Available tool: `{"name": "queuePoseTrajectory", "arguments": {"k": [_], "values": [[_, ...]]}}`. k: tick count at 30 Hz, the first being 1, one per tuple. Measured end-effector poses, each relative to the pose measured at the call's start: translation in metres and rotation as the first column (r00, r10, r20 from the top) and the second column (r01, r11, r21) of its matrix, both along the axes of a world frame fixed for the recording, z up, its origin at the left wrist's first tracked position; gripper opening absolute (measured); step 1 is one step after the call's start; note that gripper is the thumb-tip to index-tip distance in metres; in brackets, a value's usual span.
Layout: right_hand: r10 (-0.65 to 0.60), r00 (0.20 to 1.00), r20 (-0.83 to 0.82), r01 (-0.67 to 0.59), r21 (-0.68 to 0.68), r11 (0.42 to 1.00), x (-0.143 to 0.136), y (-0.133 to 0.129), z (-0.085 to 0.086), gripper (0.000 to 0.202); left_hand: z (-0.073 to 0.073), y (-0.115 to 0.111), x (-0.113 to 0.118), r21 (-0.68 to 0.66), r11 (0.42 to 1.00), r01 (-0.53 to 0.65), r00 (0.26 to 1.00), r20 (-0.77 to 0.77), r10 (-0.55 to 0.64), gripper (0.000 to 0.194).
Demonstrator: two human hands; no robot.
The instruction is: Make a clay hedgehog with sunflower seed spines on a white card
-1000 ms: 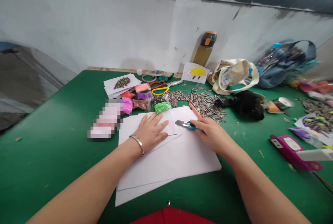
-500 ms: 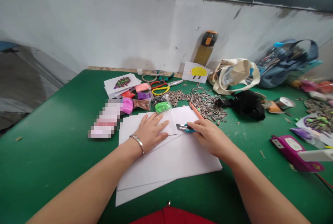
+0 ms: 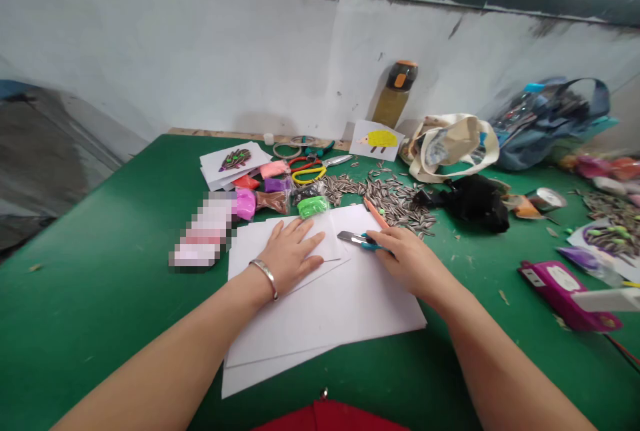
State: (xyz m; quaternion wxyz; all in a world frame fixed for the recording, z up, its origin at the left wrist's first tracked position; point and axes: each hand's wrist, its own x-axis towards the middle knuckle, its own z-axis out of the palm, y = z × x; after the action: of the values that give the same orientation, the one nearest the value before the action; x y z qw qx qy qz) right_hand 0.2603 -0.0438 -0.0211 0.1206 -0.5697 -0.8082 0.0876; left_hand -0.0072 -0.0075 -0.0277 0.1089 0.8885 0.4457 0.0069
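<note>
My left hand lies flat with its fingers spread on a smaller piece of white paper, on top of larger white sheets. A silver bangle circles that wrist. In my right hand is a utility knife with a teal handle, its blade pointing left over the paper, just right of the small piece. An orange stick lies beyond the right fingers. Packets of coloured clay, one of them green, sit past the sheets' far edge.
Behind lie seeds, scissors and a hedgehog picture. A bottle stands by the wall. Right are a cream bag, a black cloth and a magenta device. A seed-decorated card lies back left.
My right hand has moved slightly right with the knife, and the blade is now a little away from the small paper's edge. My left hand has stayed in place.
</note>
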Motion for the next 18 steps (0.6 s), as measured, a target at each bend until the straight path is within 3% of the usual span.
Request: {"name": "queuePoseTrajectory", "arguments": {"k": [18], "values": [[0.002, 1.000, -0.014, -0.002, 0.014, 1.000, -0.0017, -0.0017, 0.0025, 0.038, 0.0001, -0.0001, 0.0004, -0.009, 1.000, -0.006, 1.000, -0.026, 0.006, 0.048]]}}
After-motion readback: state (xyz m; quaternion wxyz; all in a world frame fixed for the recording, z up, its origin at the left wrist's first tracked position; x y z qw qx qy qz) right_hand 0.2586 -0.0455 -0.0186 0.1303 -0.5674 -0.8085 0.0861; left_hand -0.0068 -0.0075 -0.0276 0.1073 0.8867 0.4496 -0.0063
